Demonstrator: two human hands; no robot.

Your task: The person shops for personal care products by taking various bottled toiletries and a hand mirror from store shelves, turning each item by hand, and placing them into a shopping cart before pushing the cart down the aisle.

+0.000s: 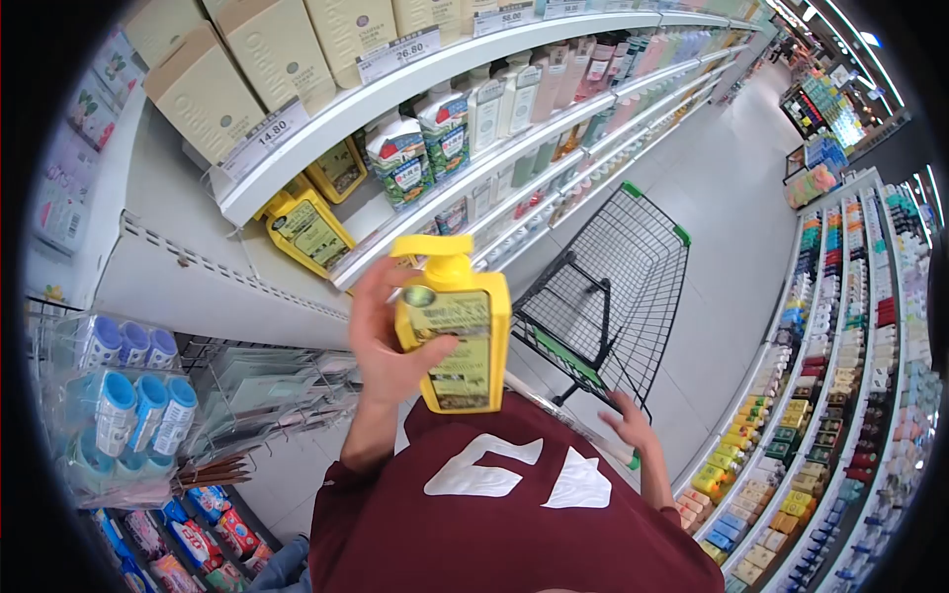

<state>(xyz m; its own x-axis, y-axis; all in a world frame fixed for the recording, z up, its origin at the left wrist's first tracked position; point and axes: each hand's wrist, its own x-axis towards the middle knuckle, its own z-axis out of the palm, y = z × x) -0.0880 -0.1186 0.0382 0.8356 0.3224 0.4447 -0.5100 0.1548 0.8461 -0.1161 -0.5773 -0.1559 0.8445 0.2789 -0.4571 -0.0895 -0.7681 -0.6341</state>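
Observation:
A yellow pump bottle (463, 346) with a green and dark label is upright in front of my chest. My left hand (386, 336) is closed around its left side, the thumb lying across the label. Lower right, my right hand (630, 427) has its fingers apart beside the shopping cart's handle (598, 435); I cannot tell whether it touches the bar. The wire shopping cart (633, 267), with green corners, stands ahead of me. On the shelf to the left is a similar yellow bottle (308, 232).
Shelves (297, 138) of boxes and bottles run along the left. Another stocked shelf (820, 395) lines the right side. Blue-capped containers (148, 400) sit in a rack at lower left, above packaged goods (193, 544). The aisle floor (736, 148) stretches ahead.

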